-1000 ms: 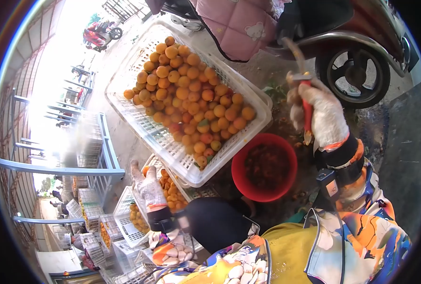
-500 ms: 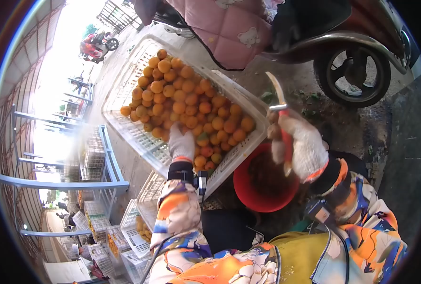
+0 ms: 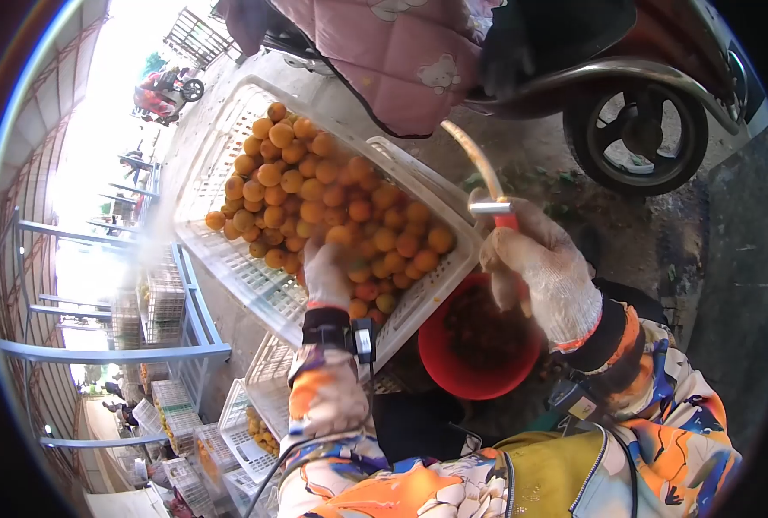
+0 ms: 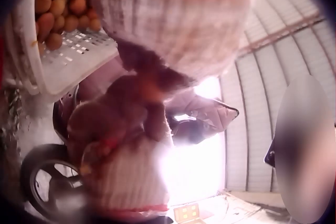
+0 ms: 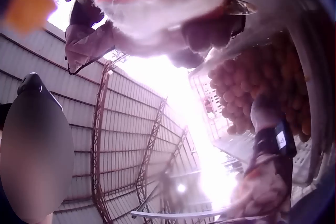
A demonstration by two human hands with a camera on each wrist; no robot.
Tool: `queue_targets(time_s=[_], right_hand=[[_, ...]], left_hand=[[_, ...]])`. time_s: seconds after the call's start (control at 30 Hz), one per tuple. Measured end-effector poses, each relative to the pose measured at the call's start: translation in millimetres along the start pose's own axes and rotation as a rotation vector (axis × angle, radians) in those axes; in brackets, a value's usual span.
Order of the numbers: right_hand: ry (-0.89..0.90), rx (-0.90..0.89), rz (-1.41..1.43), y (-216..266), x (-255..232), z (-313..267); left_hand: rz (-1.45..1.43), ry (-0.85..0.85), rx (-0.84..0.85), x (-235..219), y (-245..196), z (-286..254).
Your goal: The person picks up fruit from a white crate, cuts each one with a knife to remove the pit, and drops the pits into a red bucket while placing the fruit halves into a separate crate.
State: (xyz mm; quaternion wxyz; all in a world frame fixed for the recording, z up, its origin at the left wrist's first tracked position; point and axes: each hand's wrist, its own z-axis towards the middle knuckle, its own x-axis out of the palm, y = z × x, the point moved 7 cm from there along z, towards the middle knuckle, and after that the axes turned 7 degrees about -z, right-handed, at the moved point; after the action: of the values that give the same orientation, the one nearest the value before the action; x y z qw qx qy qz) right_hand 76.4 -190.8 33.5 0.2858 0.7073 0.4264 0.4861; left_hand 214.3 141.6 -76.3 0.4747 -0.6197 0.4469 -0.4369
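The gloved left hand (image 3: 327, 274) reaches into the white crate (image 3: 244, 274), its fingertips among orange fruits (image 3: 292, 181). Whether it grips one is unclear, as fruit and blur hide the fingers. Above the red bucket (image 3: 436, 367), the gloved right hand (image 3: 546, 281) holds a curved-blade tool (image 3: 479, 162) by its red handle, blade pointing up and left. In the left wrist view, the left glove (image 4: 170, 24) fills the top and the other glove (image 4: 128, 174) is below. The right wrist view shows the right glove (image 5: 163, 11) and the left hand (image 5: 266, 111) at the fruit.
A scooter with a dark wheel (image 3: 634, 138) and a pink quilted cover (image 3: 384, 65) stands beyond the crate. More crates (image 3: 246, 432) of fruit are at lower left, near a blue metal frame (image 3: 116, 351). Dark debris lies in the bucket.
The left hand has moved from left of the crate into the fruit. The right hand has come down and left with the tool, from beside the wheel to above the bucket.
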Motion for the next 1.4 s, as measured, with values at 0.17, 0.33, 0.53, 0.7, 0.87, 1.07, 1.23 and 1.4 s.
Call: queue_targets(time_s=[0.17, 0.33, 0.53, 0.7, 0.87, 1.07, 1.23, 1.4], right_hand=[[0.213, 0.008, -0.170, -8, 27, -17], [0.289, -0.113, -0.457, -26, 44, -20], [0.237, -0.172, -0.429, -25, 47, -17], [0.094, -0.053, -0.449, -34, 36, -6], [0.192, 0.123, -0.137, -54, 40, -8], [0.179, -0.101, -0.244, -65, 44, 4], [0.220, -0.222, -0.530, -39, 39, 2], [0.247, -0.243, -0.650, -30, 48, -9]], left_hand=[[-0.584, 0.311, -0.212, 52, -50, -101], [-0.850, 0.423, -0.281, 90, -54, -165], [-0.679, 0.390, -0.198, 105, -56, -176], [0.546, 0.366, 0.620, 118, -88, -186], [-0.233, 0.354, 0.297, 117, -72, -192], [-0.651, 0.361, -0.110, 121, -41, -184], [-0.693, 0.392, -0.152, 111, -60, -176], [-0.499, 0.279, -0.006, 110, -71, -182]])
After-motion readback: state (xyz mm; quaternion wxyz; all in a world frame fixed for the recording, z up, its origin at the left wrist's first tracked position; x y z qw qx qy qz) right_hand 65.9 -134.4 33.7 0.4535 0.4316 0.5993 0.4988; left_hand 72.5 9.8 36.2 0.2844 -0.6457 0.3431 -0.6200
